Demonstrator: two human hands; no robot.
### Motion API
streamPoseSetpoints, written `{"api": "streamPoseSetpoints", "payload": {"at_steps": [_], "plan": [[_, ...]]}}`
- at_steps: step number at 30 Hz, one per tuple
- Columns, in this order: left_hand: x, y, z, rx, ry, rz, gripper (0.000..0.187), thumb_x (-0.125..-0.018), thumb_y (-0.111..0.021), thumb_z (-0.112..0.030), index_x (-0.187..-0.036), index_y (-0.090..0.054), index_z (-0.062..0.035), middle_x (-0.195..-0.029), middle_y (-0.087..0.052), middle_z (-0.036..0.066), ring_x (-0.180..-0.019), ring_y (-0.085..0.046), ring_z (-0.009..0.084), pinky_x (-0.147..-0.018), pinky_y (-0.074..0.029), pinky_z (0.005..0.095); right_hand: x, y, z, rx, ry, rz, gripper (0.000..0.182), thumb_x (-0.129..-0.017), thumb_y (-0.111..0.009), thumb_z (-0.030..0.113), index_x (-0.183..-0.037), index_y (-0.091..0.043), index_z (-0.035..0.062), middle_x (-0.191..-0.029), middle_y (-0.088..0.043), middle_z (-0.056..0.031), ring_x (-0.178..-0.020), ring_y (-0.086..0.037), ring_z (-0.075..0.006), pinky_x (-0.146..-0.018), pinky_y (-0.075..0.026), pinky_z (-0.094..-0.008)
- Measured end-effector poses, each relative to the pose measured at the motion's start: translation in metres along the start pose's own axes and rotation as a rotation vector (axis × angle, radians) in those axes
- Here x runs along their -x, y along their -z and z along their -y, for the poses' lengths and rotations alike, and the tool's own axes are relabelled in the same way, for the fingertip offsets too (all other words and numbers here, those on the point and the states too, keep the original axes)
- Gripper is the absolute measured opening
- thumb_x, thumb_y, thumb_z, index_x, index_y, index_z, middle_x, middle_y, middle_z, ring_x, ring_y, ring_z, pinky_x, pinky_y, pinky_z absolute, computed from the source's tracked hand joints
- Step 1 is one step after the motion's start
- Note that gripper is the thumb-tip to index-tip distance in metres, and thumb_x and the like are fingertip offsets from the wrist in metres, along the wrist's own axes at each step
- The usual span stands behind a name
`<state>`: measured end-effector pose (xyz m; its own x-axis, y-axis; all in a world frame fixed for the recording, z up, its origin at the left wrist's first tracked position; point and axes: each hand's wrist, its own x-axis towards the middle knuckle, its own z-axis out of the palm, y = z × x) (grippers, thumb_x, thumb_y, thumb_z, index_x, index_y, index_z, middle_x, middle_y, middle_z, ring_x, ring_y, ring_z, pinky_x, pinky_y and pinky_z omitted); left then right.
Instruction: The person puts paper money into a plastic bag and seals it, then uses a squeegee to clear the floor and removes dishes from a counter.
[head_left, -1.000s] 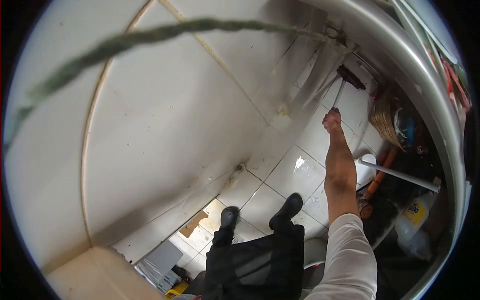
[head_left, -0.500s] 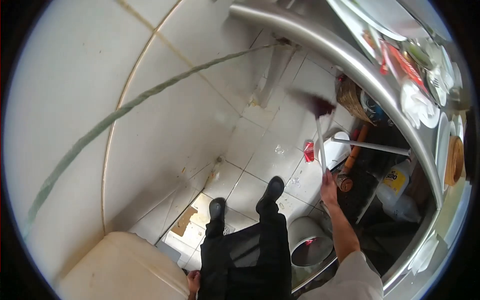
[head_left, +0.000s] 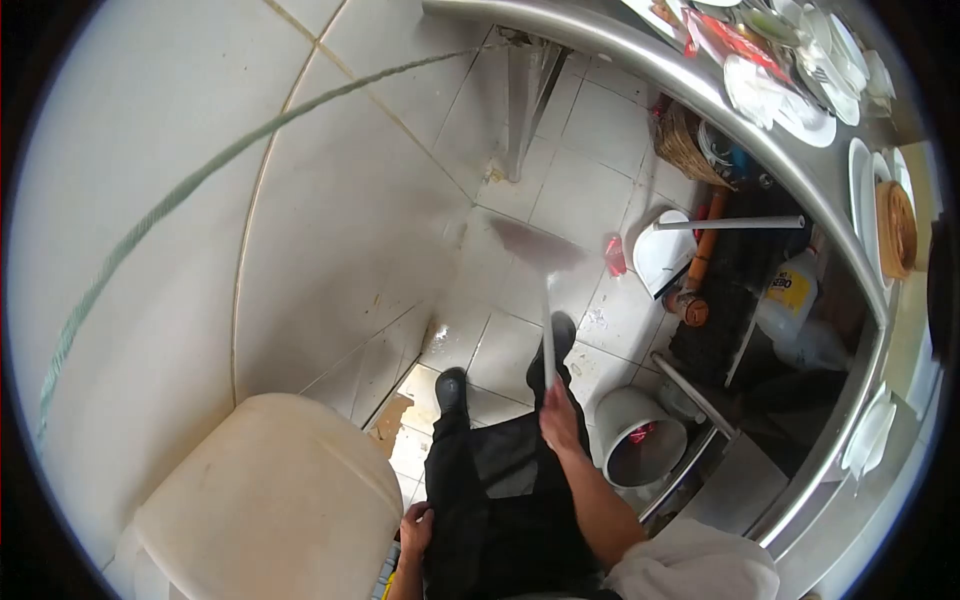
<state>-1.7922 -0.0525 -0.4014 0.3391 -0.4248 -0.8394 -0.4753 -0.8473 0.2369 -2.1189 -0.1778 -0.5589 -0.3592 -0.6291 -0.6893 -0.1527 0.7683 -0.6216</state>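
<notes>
My right hand (head_left: 562, 418) is wrapped round the pale handle of a broom (head_left: 547, 310). The broom's dark reddish head (head_left: 535, 247) is smeared by motion over the tiled floor. To its right lies a crushed red can (head_left: 614, 256), close to a white dustpan (head_left: 664, 255) with a long handle. My left hand (head_left: 416, 527) hangs beside my left thigh, near a cream plastic chair (head_left: 270, 490); its fingers are curled and nothing shows in them.
A grey bucket (head_left: 606, 420) with something red inside stands right of my legs. Above, a steel table (head_left: 720, 115) holds plates and cutlery. Beneath it are a wicker basket (head_left: 683, 148), an orange cylinder (head_left: 708, 245) and a plastic jug (head_left: 786, 295). A green rope (head_left: 200, 185) crosses the left side.
My right hand has swung left and toward me, carrying the broom from beside the dustpan to the middle of the floor. My left hand has come further into view.
</notes>
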Motion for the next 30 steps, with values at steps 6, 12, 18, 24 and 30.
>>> {"api": "streamPoseSetpoints", "payload": {"at_steps": [6, 12, 18, 24, 30], "plan": [[-0.011, 0.03, 0.007, -0.041, -0.136, -0.041, 0.03, -0.088, -0.061, -0.015, -0.112, -0.063, 0.0032, -0.106, -0.068, 0.018, -0.103, -0.064, 0.0259, -0.091, -0.049, 0.0358, -0.215, -0.181, 0.098, 0.107, 0.145, -0.093, 0.056, -0.096, -0.037, 0.013, -0.149, -0.022, 0.0041, -0.124, -0.058, -0.025, -0.111, -0.059, -0.04, -0.096, -0.047, -0.0432], [-0.036, 0.099, 0.047, -0.147, -0.233, 0.022, 0.03, -0.089, -0.061, -0.018, -0.11, -0.063, 0.0033, -0.102, -0.069, 0.016, -0.098, -0.065, 0.0242, -0.085, -0.05, 0.0344, -0.051, -0.17, -0.018, 0.319, -0.138, 0.102, 0.08, -0.087, -0.052, 0.009, -0.154, -0.01, 0.0266, -0.102, -0.065, -0.0259, -0.099, -0.064, -0.0422, -0.086, -0.05, -0.0507], [-0.055, 0.14, 0.138, -0.045, -0.07, 0.132, 0.03, -0.089, -0.063, -0.017, -0.112, -0.063, 0.002, -0.099, -0.07, 0.013, -0.091, -0.067, 0.0219, -0.079, -0.053, 0.0323, 0.091, -0.093, -0.045, 0.267, 0.052, 0.023, 0.056, -0.097, -0.042, 0.016, -0.15, -0.026, 0.0214, -0.093, -0.062, -0.0345, -0.088, -0.062, -0.049, -0.079, -0.048, -0.0564], [-0.037, 0.113, 0.164, -0.248, -0.139, 0.155, 0.03, -0.091, -0.061, -0.019, -0.113, -0.063, 0.0019, -0.103, -0.069, 0.017, -0.096, -0.067, 0.0233, -0.083, -0.052, 0.033, -0.098, -0.18, 0.008, 0.205, 0.038, -0.155, 0.057, -0.094, -0.042, 0.015, -0.149, -0.026, 0.0174, -0.088, -0.063, -0.0308, -0.082, -0.063, -0.0474, -0.076, -0.049, -0.0564], [0.001, 0.084, 0.191, -0.164, 0.013, 0.166, 0.032, -0.092, -0.057, -0.022, -0.112, -0.064, 0.0016, -0.104, -0.069, 0.015, -0.098, -0.065, 0.0216, -0.085, -0.05, 0.032, 0.102, -0.177, -0.178, 0.41, 0.083, 0.059, 0.057, -0.095, -0.043, 0.018, -0.149, -0.026, 0.0216, -0.082, -0.064, -0.0268, -0.08, -0.065, -0.0464, -0.074, -0.051, -0.0546]]}}
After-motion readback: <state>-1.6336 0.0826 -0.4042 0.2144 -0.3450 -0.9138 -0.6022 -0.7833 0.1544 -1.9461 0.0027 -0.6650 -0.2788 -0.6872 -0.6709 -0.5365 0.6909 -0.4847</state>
